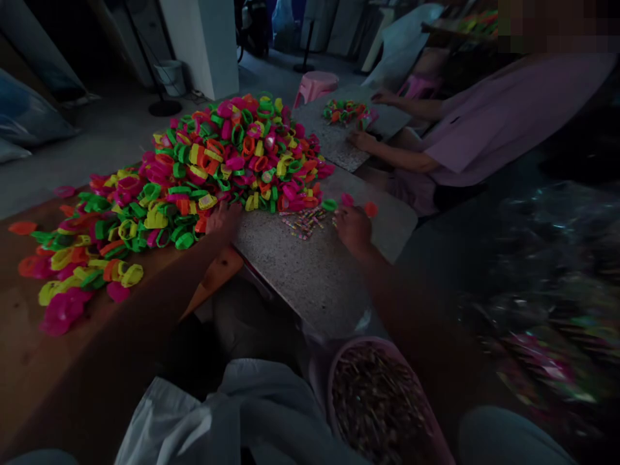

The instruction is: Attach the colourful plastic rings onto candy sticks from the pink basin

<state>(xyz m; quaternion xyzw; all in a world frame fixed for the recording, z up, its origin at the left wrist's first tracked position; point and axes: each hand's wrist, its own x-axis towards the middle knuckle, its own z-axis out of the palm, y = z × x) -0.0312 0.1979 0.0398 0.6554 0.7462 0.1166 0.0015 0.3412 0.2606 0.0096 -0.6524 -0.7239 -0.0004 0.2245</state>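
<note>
Head view: one pink tub [375, 343], loaded with small sticks [378, 400], uncountable; one bucket [170, 79] behind, contents unclear. Neon plastic pile [208, 161], also uncountable, across wooden table [24, 361] and speckled board [310, 278]. Left hand [225, 221] at pile edge, right hand [354, 229] by three loose pieces [371, 208]. Both part-curled; can't tell grip.

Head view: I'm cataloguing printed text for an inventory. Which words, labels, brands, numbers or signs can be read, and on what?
None can be read.
Small striped pieces by the right hand: too small to make out any lettering.
Clear plastic at the right: too dark and blurred.
</note>
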